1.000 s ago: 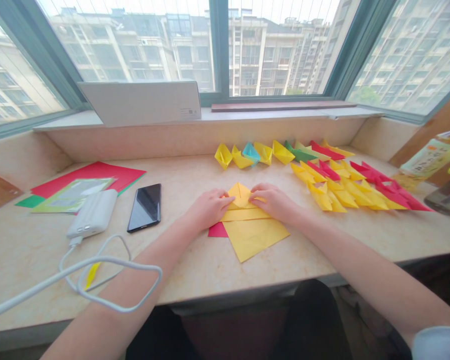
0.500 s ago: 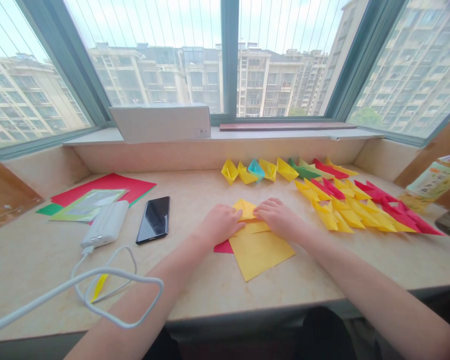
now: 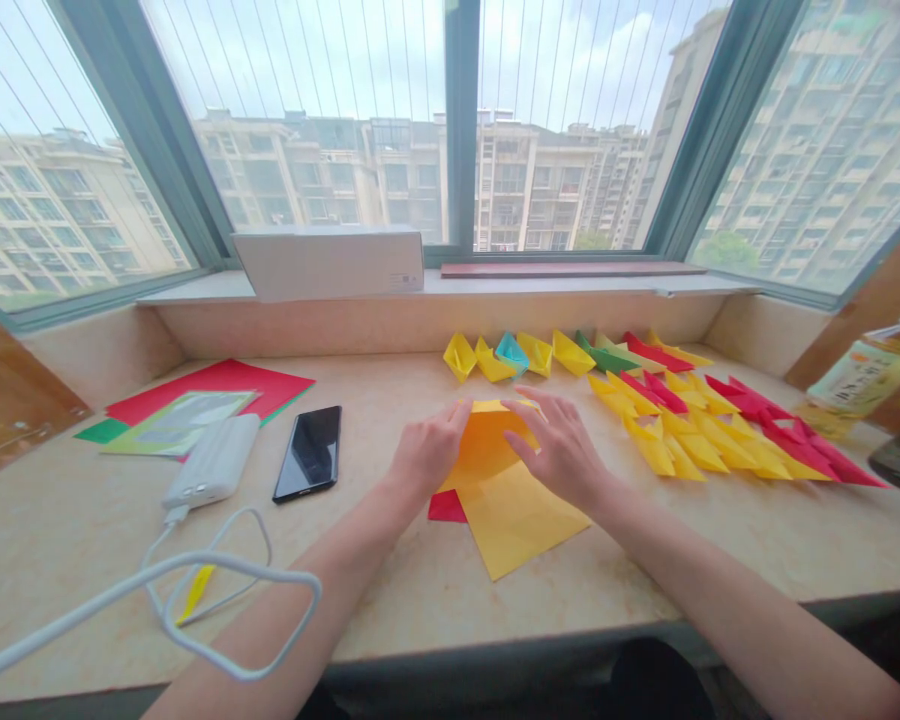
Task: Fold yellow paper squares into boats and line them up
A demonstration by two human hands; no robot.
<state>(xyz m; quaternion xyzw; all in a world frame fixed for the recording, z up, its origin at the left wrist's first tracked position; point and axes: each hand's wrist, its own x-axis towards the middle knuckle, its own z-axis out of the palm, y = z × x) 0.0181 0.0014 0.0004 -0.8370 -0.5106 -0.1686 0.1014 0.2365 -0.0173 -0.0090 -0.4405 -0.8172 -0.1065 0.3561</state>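
Observation:
A folded yellow sheet of paper (image 3: 484,445) is raised and tilted between my hands, its creased top edge facing away from me. My left hand (image 3: 429,447) pinches its left side, thumb up at the top corner. At the right side is my right hand (image 3: 562,447), fingers spread and thumb held apart over the paper; its fingertips are by the top edge, and whether they press on it is hard to see. Beneath, flat on the counter, lies another yellow paper sheet (image 3: 521,520). A corner of red paper (image 3: 448,507) sticks out from under it.
Rows of folded paper boats (image 3: 709,435) stand at the right, near a bottle (image 3: 866,370). To the left are a phone (image 3: 309,453), a white power bank (image 3: 214,460) with a looping cable (image 3: 255,572), and coloured sheets (image 3: 217,385). A white box (image 3: 330,265) rests on the sill.
The folded yellow paper was pressed down under both hands and is now lifted and tilted up. My right fingers have spread apart. The view has tipped slightly upward.

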